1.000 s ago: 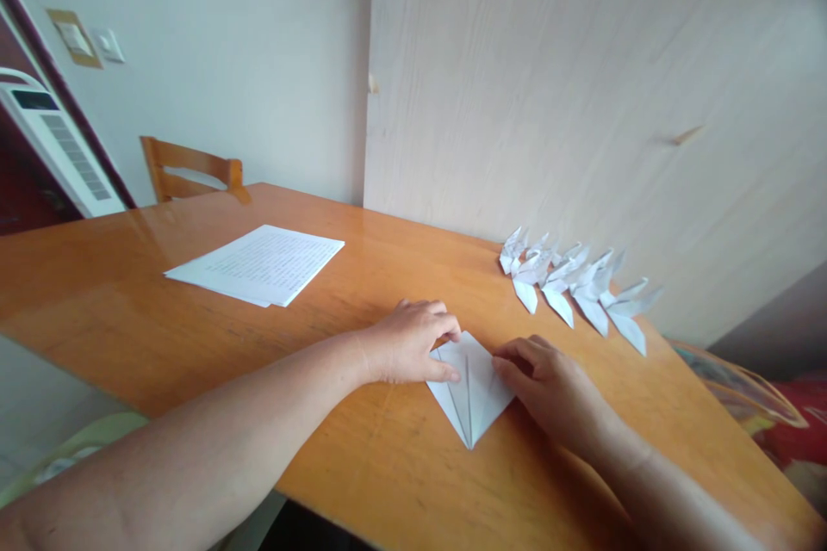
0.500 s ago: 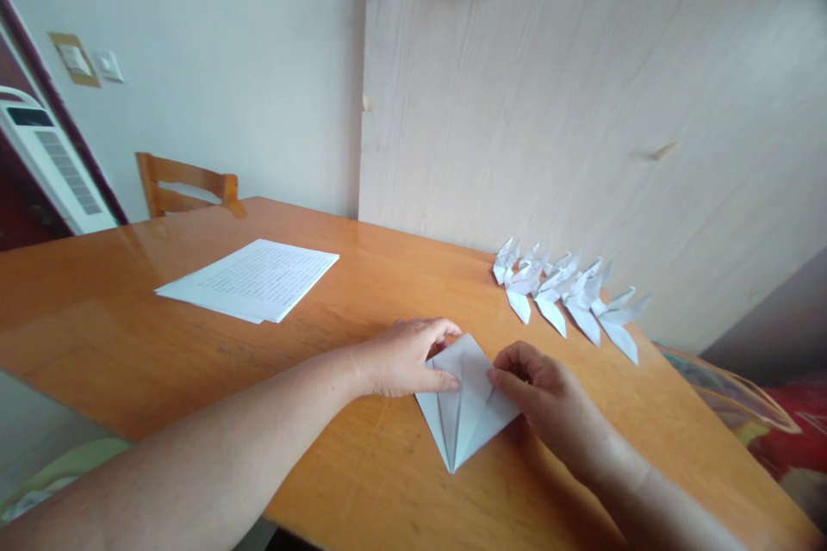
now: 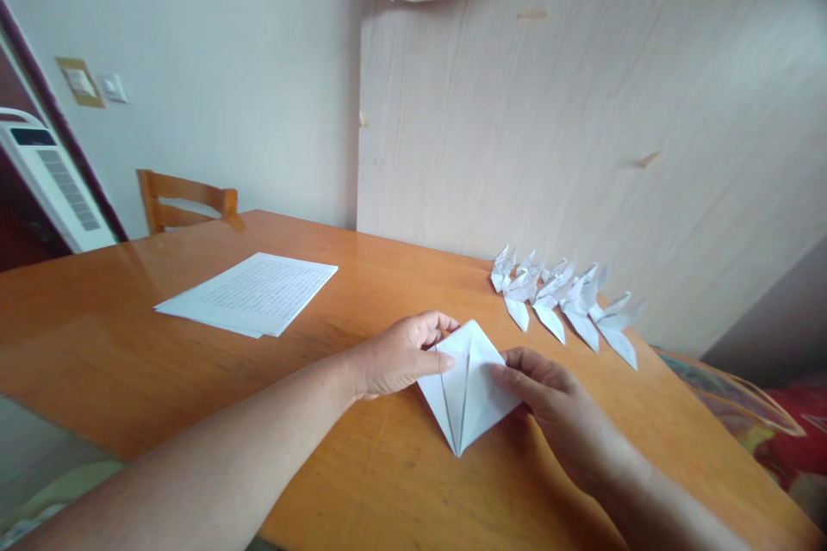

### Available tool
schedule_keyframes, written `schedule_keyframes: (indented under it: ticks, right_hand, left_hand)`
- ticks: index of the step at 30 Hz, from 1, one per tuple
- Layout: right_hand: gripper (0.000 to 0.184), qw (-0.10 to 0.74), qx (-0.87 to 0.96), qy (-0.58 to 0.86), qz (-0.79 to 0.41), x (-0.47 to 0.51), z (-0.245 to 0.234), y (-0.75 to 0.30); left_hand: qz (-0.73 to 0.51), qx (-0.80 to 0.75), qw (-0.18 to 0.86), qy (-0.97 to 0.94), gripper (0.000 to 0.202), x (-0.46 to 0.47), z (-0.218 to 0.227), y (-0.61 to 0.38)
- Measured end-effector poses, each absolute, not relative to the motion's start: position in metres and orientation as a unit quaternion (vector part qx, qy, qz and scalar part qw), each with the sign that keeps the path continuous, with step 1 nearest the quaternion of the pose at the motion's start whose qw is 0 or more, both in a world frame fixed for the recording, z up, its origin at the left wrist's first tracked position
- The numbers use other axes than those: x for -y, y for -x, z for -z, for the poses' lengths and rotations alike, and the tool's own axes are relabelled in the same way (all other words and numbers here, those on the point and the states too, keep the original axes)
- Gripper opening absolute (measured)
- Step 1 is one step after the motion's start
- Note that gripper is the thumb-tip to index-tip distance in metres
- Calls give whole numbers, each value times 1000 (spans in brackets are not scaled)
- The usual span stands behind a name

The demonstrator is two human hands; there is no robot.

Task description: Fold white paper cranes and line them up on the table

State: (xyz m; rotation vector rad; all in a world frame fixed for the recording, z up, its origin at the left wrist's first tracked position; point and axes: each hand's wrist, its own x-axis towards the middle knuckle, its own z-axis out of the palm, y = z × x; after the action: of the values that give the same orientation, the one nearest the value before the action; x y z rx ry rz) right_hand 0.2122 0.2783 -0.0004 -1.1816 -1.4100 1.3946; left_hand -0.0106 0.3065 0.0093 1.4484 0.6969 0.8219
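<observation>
A folded white sheet of paper (image 3: 466, 396), diamond-shaped with a narrow flap down its middle, is tilted toward me just above the table. My left hand (image 3: 413, 353) grips its left corner, thumb on the front face and fingers behind. At the right corner my right hand (image 3: 543, 387) pinches the paper, with the thumb on top and the other fingers behind it. The lower point of the diamond faces me. Beyond my right hand stand several folded white paper birds (image 3: 568, 297), grouped in rows.
A stack of handwritten sheets (image 3: 251, 293) lies on the wooden table (image 3: 194, 370) at the left. A wooden chair (image 3: 187, 194) stands behind the far edge. A pale board (image 3: 517, 120) rises behind the paper birds. Red fabric (image 3: 788, 430) shows beyond the right edge.
The folded paper has come up a little and tilted toward me. My right thumb now lies flatter on its right side, and the view has tipped slightly upward.
</observation>
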Motion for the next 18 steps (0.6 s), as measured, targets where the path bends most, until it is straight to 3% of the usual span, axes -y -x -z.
schedule_keyframes:
  ticks: [6, 8, 12, 18]
  right_hand:
    - [29, 416, 548, 437, -579, -278, 4, -214]
    - [29, 427, 551, 441, -566, -278, 4, -214]
    - [26, 469, 526, 463, -538, -280, 4, -215]
    - [19, 524, 438, 430, -590, -280, 6, -212]
  left_hand:
    - [-356, -314, 583, -659, 34, -308, -6, 9]
    - [-378, -353, 487, -704, 36, -307, -6, 8]
    - [-419, -398, 199, -791, 38, -300, -8, 7]
    - [-340, -344, 63, -873, 71, -292, -6, 3]
